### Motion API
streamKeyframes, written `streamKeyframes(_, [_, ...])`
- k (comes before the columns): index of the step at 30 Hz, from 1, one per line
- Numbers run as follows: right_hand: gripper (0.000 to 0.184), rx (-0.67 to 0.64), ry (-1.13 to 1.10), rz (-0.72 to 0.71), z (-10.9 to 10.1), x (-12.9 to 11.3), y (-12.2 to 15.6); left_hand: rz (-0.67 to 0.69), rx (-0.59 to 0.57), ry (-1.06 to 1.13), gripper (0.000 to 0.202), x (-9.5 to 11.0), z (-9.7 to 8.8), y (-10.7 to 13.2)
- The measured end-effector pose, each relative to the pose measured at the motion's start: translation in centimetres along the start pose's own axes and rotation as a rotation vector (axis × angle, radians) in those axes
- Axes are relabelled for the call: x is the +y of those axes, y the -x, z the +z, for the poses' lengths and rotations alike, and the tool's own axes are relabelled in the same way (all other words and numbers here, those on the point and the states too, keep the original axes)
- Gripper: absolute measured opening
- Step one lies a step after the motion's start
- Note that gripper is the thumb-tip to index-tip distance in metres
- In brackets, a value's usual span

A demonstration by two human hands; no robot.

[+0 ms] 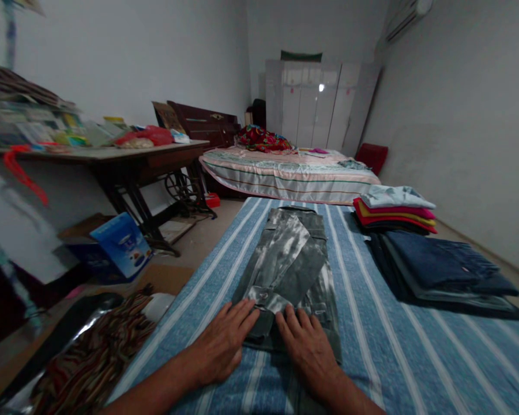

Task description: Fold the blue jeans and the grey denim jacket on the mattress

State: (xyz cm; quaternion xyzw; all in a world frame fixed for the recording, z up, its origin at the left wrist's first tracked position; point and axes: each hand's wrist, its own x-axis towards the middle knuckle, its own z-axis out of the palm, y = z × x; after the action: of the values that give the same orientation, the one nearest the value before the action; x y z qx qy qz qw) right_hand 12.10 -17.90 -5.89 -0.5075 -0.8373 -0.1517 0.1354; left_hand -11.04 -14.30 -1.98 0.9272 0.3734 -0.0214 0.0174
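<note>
A folded grey jacket [300, 265], mottled with whitish patches, lies lengthwise on a blue-and-white striped bedcover [358, 357]. One sleeve is folded across it, and its buttoned cuff points toward me. My left hand [222, 341] rests palm down at the near left corner, fingertips touching the cuff and the cloth beside it. To the right of the cuff, my right hand [307, 343] lies flat on the jacket's near end with its fingers apart. Neither hand grips anything. The cloth beneath my palms is hidden.
On the right are folded jeans [445, 265] and, behind them, a stack of folded coloured clothes [393, 208]. Left stand a cluttered sewing table [147, 151] and a blue box [123, 245]. Striped fabric [99, 346] lies low beside the bed. Another bed [285, 173] stands beyond.
</note>
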Motion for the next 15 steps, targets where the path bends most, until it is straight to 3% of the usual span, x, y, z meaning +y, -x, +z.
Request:
streamKeyframes(10, [0.050,-0.355,-0.213,-0.033,-4.5,2.4,-3.0,-0.020,0.071,0.056,0.077,0.1,0.6,-0.4])
streamKeyframes(15, [0.050,-0.396,-0.230,-0.034,-4.9,2.6,-3.5,-0.079,0.113,0.015,0.078,0.5,1.4,-0.8])
